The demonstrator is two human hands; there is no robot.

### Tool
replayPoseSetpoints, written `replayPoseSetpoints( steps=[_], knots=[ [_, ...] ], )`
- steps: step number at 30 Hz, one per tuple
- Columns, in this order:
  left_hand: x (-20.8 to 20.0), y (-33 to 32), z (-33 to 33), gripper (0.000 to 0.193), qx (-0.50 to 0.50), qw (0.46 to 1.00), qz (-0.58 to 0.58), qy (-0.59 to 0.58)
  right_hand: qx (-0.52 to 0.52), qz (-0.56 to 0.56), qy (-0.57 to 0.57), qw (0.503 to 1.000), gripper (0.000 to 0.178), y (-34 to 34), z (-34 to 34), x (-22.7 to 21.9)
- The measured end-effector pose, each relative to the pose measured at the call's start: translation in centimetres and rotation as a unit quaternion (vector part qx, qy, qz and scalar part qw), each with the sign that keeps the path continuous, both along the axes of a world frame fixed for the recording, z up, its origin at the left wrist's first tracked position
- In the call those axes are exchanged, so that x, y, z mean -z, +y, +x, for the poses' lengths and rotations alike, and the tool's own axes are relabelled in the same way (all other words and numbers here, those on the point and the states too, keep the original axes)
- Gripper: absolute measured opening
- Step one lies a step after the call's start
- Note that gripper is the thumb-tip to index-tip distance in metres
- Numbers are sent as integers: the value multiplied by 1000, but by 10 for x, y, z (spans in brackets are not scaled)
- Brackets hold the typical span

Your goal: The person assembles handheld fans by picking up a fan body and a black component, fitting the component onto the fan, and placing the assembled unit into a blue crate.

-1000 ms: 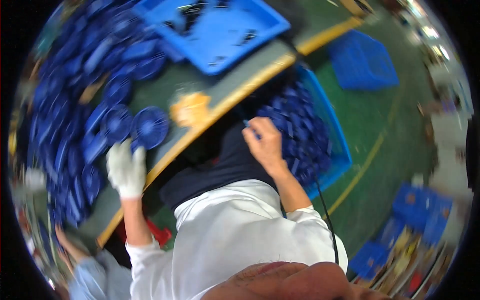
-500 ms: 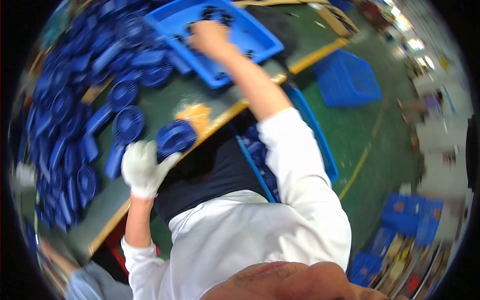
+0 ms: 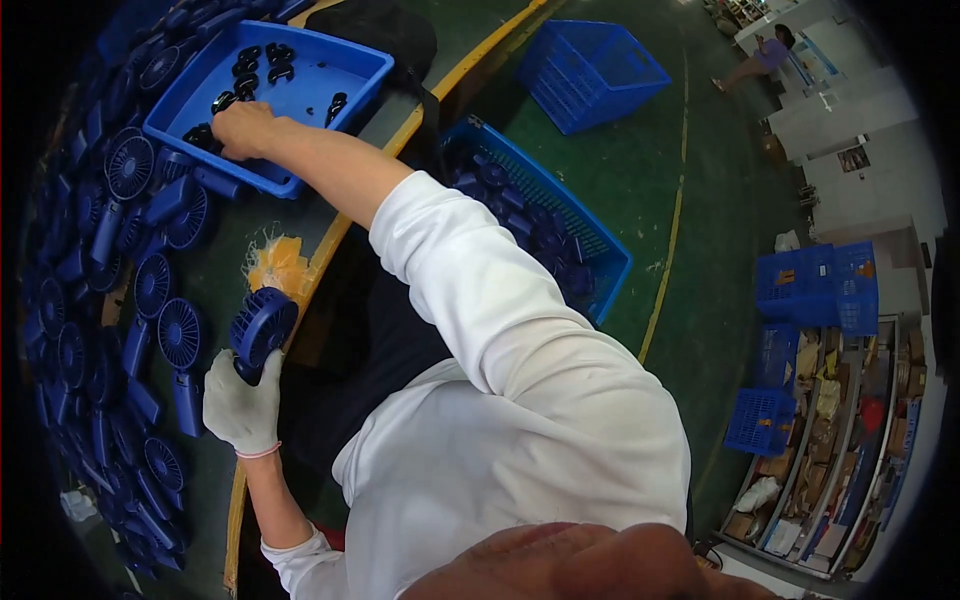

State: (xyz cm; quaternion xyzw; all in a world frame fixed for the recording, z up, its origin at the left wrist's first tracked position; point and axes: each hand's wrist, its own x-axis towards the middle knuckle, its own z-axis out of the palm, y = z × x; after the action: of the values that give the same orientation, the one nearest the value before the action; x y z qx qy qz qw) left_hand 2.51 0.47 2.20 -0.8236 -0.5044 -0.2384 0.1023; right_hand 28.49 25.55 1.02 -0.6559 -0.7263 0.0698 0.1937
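Note:
My left hand, in a white glove, grips a dark blue handheld fan between thumb and fingers at the table's near edge. The fan's round grille head is tilted up. Inside a shallow blue tray, my bare right hand has its fingers curled down among small black curved parts. One shiny black ring-like part touches the fingers. What the fingertips hold, if anything, is hidden.
Many dark blue fans are heaped along the left of the green table. A yellow patch with clear plastic strands lies near the table edge. Right of the table stand a blue crate of fans and another blue crate.
My left hand has closed on the fan and tilted it up from the table. My right hand remains in the tray, its fingers among the black parts. The whole view has shifted.

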Motion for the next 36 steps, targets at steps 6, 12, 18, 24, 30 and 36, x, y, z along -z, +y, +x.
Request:
replayPoseSetpoints(
  steps=[6, 12, 18, 24, 30, 36],
  knots=[
    [1, -4, -6, 42, 29, 999, -14, 9, 7, 13, 78, 997, 32, -1, 7, -1],
    [-7, -4, -8, 37, 22, 998, -53, 17, 90, -20, 360, 928, 35, -29, 29, -21],
    [-5, 0, -13, 36, 18, 994, -104, 24, 71, 215, 190, 955, 31, -49, 51, -10],
    [0, 4, -16, 37, 24, 995, -93, 37, -77, 185, 400, 894, 22, -144, -2, -34],
    [4, 9, -24, 30, -7, 987, -138, -86, -136, 216, 456, 853, 5, -236, -62, -34],
    [35, -5, -52, 49, 106, 500, -415, -752, -137, 307, 384, 860, 10, -259, -92, -33]
  ],
)
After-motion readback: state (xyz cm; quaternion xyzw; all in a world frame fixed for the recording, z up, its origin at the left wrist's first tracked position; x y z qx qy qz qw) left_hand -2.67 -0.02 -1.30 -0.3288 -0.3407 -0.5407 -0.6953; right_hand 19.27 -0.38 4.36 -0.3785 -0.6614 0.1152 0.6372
